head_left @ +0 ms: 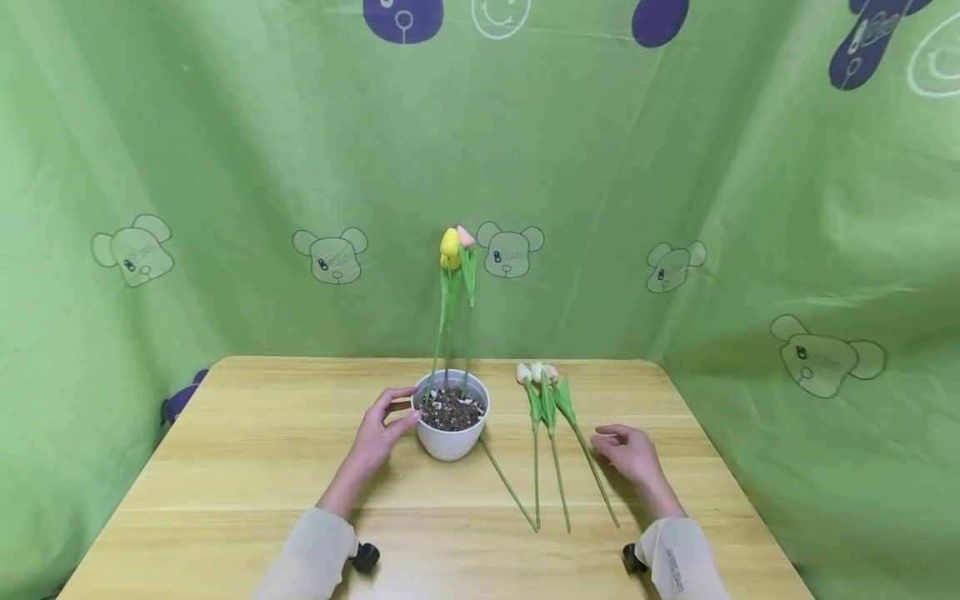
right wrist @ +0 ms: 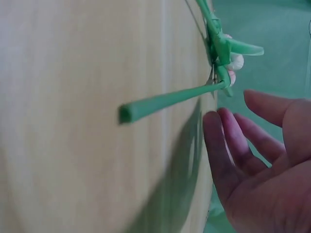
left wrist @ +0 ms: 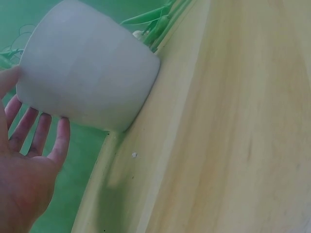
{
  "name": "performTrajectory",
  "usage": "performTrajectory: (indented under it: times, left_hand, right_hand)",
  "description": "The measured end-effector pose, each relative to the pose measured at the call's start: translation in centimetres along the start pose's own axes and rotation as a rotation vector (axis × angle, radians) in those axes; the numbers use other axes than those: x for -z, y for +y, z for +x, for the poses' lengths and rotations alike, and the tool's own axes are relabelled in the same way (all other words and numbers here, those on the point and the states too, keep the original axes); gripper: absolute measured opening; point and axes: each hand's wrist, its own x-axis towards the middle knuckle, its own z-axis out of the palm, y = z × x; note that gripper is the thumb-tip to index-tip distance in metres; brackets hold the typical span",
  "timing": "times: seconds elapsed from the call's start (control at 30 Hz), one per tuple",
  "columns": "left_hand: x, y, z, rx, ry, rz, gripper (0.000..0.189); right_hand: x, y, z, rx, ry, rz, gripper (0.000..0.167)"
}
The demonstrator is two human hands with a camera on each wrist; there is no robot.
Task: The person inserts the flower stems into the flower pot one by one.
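My left hand [head_left: 380,429] is at the left side of a white flowerpot [head_left: 450,444], fingertips and thumb touching its wall near the rim. In the left wrist view the fingers reach out nearly straight against the pot [left wrist: 87,68]. Dark soil [head_left: 452,414] fills it, and yellow tulips [head_left: 450,242] and a pink tulip [head_left: 466,237] stand upright in it. My right hand [head_left: 628,451] hovers low, loosely bent and holding nothing, just right of several pale tulips [head_left: 548,408] lying on the table. In the right wrist view, a green stem [right wrist: 165,101] passes in front of the fingertips.
Another green stem [head_left: 510,486] slants out from beside the pot, its upper end hidden. All of this is on a light wooden table [head_left: 247,467]. A green curtain [head_left: 585,150] printed with bears hangs behind and along both sides. A white crumb [left wrist: 134,155] lies near the pot.
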Motion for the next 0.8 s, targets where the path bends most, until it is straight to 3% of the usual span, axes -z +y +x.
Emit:
performTrajectory:
  times: [0.23,0.5,0.8]
  left_hand:
    - [0.4,0.2,-0.2,0.012,0.032,0.012,0.044]
    - [0.1,0.2,-0.3,0.018,0.005,0.021,0.046]
    - [-0.3,0.1,-0.1,0.016,0.019,0.013,0.045]
  right_hand:
    - [-1.2,0.1,-0.1,-0.043,-0.112,0.101,0.036]
    - [-1.7,0.4,-0.2,-0.054,-0.092,0.083,0.03]
    - [-0.6,0.2,-0.5,-0.059,-0.074,0.156,0.032]
